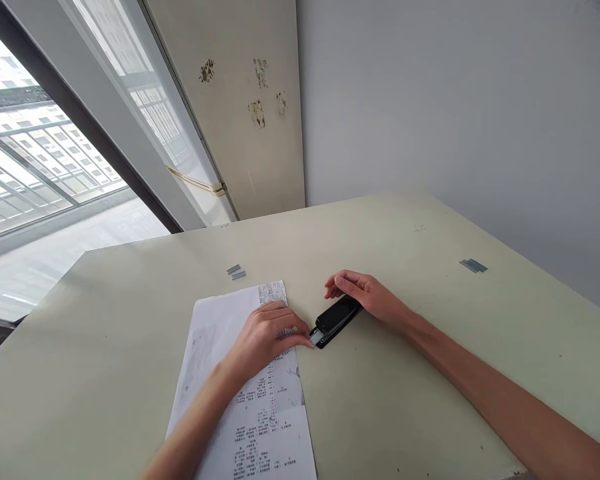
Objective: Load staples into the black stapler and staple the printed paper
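Note:
A printed sheet of paper (253, 413) lies on the pale table (430, 320), its long side running away from me. My left hand (267, 337) rests flat on the paper's right edge, fingers stretched toward a black stapler (336, 320) and touching its near end. My right hand (365, 297) lies over the stapler's far end, fingers loosely curled and pressing on it. The stapler sits on the table just right of the paper, angled toward it.
Two small strips of staples (237, 272) lie beyond the paper, and another strip (473, 265) sits at the far right of the table. A window (55, 153) is at the left, a grey wall (455, 100) behind.

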Available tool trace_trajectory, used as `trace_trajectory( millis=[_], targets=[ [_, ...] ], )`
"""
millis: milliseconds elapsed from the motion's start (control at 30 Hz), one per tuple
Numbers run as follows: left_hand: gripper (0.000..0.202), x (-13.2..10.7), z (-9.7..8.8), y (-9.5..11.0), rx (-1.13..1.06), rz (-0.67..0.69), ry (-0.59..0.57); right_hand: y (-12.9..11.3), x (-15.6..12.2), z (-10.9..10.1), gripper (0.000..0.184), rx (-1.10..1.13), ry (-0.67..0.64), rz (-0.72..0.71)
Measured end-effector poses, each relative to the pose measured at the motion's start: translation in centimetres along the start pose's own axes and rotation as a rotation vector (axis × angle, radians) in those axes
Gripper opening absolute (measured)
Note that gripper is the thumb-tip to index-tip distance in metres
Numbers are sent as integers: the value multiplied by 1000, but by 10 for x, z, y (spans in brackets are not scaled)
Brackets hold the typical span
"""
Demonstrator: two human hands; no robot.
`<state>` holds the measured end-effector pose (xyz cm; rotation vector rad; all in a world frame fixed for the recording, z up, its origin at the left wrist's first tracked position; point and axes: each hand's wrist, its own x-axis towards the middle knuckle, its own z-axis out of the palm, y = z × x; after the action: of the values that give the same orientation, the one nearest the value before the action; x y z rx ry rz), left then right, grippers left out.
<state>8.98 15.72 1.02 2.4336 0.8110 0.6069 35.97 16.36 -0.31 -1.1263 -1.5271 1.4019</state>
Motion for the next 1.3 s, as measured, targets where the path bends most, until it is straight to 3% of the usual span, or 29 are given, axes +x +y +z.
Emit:
trace_trajectory(
  millis=[267, 400, 600, 700, 967, 1100, 1300],
  targets=[
    [41, 4, 6, 2, 187, -13, 42, -8, -9, 9, 46, -20, -44, 50],
    [39, 1, -5, -4, 198, -49, 41, -8, -10, 3, 43, -62, -134, 31],
    [43, -19, -40, -38, 393, -297, 140, -10, -13, -1, 36, -223, -252, -29],
    [42, -31, -45, -55, 453, -369, 189, -11, -14, -1, 34, -214, -256, -21],
    [37, -29, -34, -65, 327, -520, 238, -10, -15, 0, 34, -236, -255, -12],
    [36, -28, -39, -60, 249, -507, 243, -10, -15, 0, 34, -234, -262, -21],
    [40, -32, -48, -58, -38, -598, 247, -12, -14, -1, 36, -237, -270, -20]
  ],
)
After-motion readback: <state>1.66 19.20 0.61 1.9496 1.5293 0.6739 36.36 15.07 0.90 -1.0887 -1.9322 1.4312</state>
